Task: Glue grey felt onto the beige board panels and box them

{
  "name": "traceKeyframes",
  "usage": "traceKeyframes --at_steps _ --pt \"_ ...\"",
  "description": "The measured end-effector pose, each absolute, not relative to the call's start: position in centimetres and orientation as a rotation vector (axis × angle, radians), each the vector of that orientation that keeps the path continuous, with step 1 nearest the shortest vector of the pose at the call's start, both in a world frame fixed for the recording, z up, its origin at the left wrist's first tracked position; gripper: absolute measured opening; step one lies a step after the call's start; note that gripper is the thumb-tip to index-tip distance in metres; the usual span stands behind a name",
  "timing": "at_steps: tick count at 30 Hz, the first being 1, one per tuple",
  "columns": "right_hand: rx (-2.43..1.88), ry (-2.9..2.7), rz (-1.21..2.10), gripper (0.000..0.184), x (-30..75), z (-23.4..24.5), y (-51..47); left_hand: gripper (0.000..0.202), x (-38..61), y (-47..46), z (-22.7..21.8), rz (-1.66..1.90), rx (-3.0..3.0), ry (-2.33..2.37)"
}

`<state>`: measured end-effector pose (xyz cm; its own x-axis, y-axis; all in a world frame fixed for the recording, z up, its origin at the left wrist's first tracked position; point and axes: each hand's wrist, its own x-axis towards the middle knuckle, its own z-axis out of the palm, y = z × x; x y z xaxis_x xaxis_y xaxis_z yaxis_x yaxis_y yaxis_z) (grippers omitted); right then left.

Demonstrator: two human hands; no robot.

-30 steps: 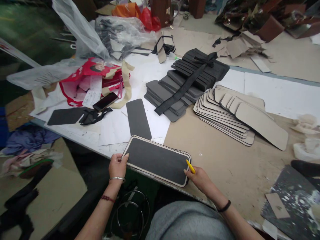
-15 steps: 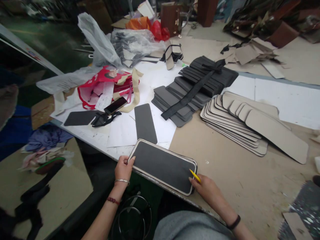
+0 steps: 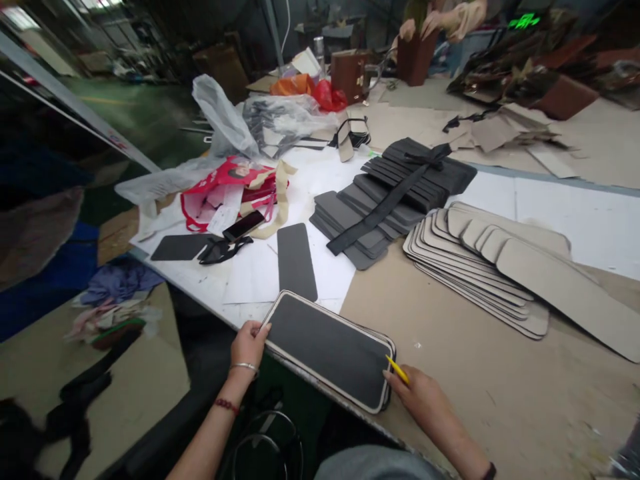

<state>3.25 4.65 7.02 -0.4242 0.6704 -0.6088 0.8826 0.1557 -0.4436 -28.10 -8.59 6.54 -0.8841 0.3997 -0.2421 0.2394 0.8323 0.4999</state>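
Observation:
A dark grey rounded panel [image 3: 327, 350] lies on a slightly larger beige-edged board, on a low stack at the table's front edge. My left hand [image 3: 251, 347] pinches the stack's left end, thumb on top and fingers hidden below. In my right hand [image 3: 417, 390] is a yellow pen [image 3: 397, 369], its tip over the panel's right end while the thumb touches the rim. Just behind the stack, a single grey panel [image 3: 297, 261] rests on white paper. Fanned beige boards [image 3: 480, 280] lie to the right, beside grey panels [image 3: 367, 217] with a black strap across them.
At left are a red bag [image 3: 213, 200], a phone [image 3: 243, 226], black glasses-like item [image 3: 225, 249] and another grey panel [image 3: 177, 247]. Plastic bags [image 3: 285, 117] sit behind. Another person's hands [image 3: 425, 27] are on a brown box [image 3: 416, 60] at the far side.
The camera view has tilted up, so the scene sits lower and another person's hands appear at the top. Both my hands keep their holds, with the pen still at the panel's right end.

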Motion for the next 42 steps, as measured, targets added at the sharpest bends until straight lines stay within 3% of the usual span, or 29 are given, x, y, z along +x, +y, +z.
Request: traceKeyframes --at_steps 15,42 --pt "1.557 2.079 -1.402 0.021 2.7 6.6 4.2 0.025 -28.4 -8.8 6.4 0.632 0.433 2.687" --pt "1.473 2.163 -1.429 0.032 3.2 5.1 4.2 0.024 -28.2 -9.1 6.1 0.617 0.537 2.693"
